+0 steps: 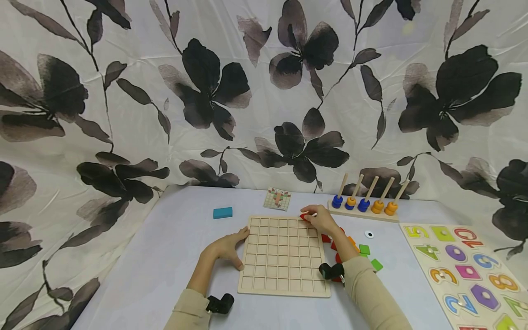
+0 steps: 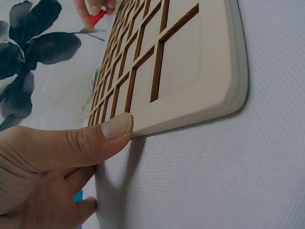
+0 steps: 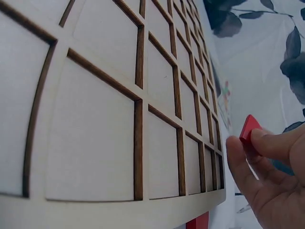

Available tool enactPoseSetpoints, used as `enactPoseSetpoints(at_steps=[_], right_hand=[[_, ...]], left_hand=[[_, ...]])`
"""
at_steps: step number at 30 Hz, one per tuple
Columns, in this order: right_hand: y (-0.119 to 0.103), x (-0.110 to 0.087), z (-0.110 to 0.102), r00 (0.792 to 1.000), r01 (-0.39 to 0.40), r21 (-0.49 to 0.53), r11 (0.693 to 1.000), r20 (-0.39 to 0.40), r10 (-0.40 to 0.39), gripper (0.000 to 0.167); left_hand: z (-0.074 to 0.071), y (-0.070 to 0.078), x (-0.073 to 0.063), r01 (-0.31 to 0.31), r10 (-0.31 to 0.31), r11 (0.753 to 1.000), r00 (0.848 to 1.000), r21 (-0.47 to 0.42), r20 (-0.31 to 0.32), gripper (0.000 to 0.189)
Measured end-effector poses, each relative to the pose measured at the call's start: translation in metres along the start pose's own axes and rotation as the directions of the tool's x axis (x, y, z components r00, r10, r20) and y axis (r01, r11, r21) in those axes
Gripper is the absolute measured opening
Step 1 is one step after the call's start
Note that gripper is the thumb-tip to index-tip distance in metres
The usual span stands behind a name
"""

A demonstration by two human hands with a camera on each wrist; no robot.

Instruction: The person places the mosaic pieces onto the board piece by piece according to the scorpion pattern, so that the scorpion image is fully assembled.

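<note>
A pale wooden grid board with sunken square cells lies on the table. At its left edge rests my left hand, fingers spread. In the left wrist view the straight thumb touches the board's rim. My right hand is over the board's far right corner. Thumb and fingertips pinch a small flat red tile with a pointed corner, held above the surface; its full outline is partly covered by the fingers. Several red, orange and green tiles lie right of the board, partly hidden under the right forearm.
Beyond the board lies a printed pattern card. A blue block is at the back left. A peg stand with blue and orange beads stands at the back right. A number puzzle board and a white disc lie rightward.
</note>
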State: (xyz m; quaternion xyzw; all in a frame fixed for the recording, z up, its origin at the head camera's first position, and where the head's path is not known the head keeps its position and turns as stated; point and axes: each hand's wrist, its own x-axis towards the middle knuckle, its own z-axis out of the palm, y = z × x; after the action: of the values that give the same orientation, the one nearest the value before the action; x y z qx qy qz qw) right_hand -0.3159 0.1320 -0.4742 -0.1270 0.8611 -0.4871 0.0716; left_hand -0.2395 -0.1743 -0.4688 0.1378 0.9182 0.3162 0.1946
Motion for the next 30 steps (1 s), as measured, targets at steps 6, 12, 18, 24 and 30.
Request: enactPoseSetpoints(at_steps=[6,12,18,24,30], right_hand=[[-0.001,0.004,0.002,0.998,-0.053,0.079,0.995,-0.018,0.055,0.018],[0.001,0.001,0.005,0.996,0.037,-0.122,0.992,-0.075,-0.047,0.016],[0.008,0.000,0.012,0.992,0.040,-0.187,0.982,-0.112,-0.062,0.014],[0.007,0.000,0.014,0.987,0.016,-0.204,0.979,-0.154,-0.048,0.013],[0.004,0.000,0.016,0.991,0.057,-0.272,0.961,-0.104,-0.088,0.010]], left_hand=[[0.000,0.001,0.000,0.001,-0.001,1.000,1.000,-0.012,-0.006,0.108],[0.000,0.000,0.000,0.003,-0.003,1.000,1.000,-0.012,-0.005,0.108],[0.001,0.000,0.000,0.007,-0.008,1.000,1.000,-0.012,-0.009,0.108],[0.002,0.001,0.001,0.017,-0.017,1.000,1.000,-0.011,-0.013,0.109],[0.002,0.000,0.001,0.021,-0.021,1.000,1.000,-0.010,-0.015,0.109]])
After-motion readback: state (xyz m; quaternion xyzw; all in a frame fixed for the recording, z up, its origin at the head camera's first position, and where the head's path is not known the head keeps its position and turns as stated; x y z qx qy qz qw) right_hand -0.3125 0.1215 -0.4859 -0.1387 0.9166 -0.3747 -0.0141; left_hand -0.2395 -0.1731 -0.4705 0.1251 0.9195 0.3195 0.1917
